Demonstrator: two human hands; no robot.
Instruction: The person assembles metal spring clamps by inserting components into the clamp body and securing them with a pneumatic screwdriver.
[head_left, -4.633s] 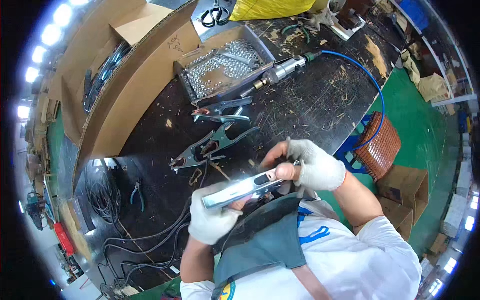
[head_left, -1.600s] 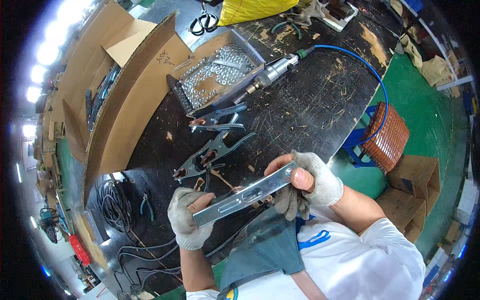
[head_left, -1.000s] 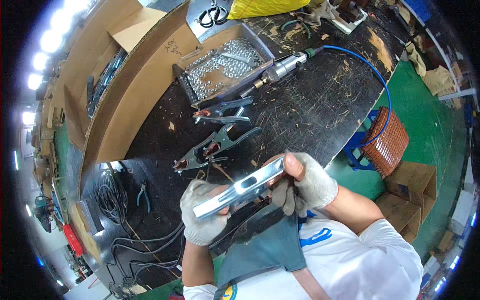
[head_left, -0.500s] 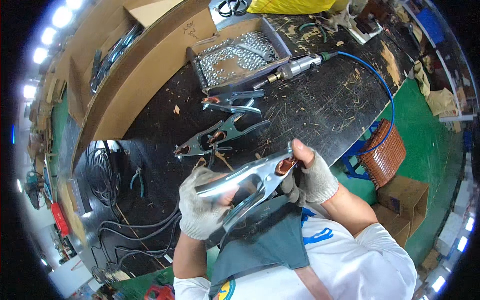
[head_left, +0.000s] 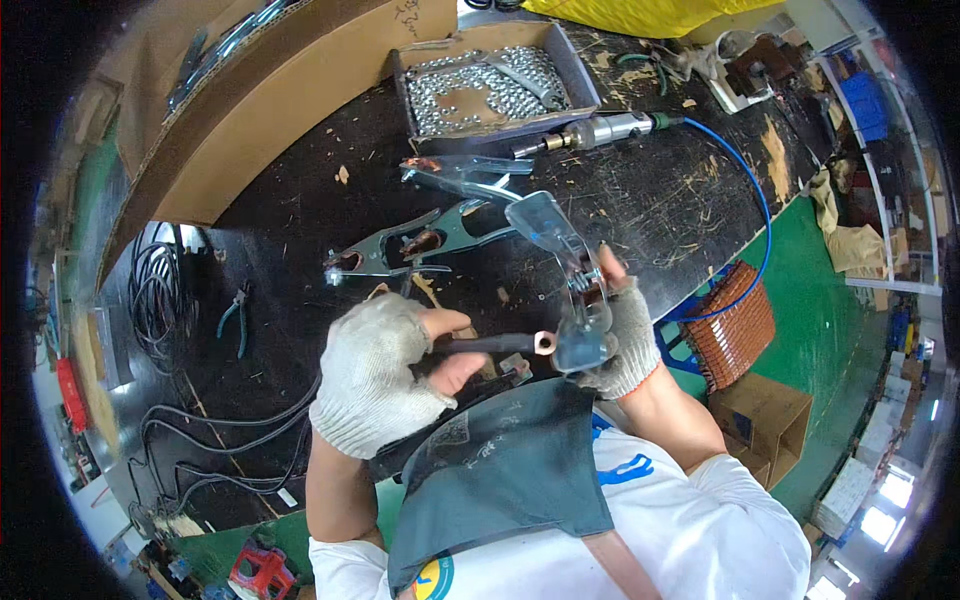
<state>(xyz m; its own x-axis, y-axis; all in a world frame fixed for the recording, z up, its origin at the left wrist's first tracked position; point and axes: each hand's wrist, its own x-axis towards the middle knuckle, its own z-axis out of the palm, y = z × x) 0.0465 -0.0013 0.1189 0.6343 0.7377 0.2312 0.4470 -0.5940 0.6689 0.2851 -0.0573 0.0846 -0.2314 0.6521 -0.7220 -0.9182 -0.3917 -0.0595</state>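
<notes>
My left hand (head_left: pixel 372 372), in a fingerless white work glove, pinches a black cable (head_left: pixel 490 344) between thumb and fingers. The cable ends in a copper ring lug (head_left: pixel 544 343) that points right. In my gloved right hand (head_left: pixel 632 335) is a shiny metal ground clamp (head_left: pixel 541 222), tilted with its handles toward the left. The lug sits close beside the clamp's lower handle; whether they touch I cannot tell. Beyond my hands lie several more clamps: one clamp (head_left: pixel 370 252) with copper jaws overlaps another, and a further clamp (head_left: pixel 480 165) rests behind them.
A shallow box (head_left: pixel 590 82) of small metal nuts holds a wrench, with an air screwdriver (head_left: pixel 610 130) on a blue hose beside it. A long cardboard box (head_left: pixel 290 110) curves along the left. Pliers (head_left: pixel 234 318) and coiled black cable (head_left: pixel 158 285) lie at left.
My left hand has let go of the clamp and now holds the black cable with its lug. The clamp has turned in my right hand, its handles swinging upward.
</notes>
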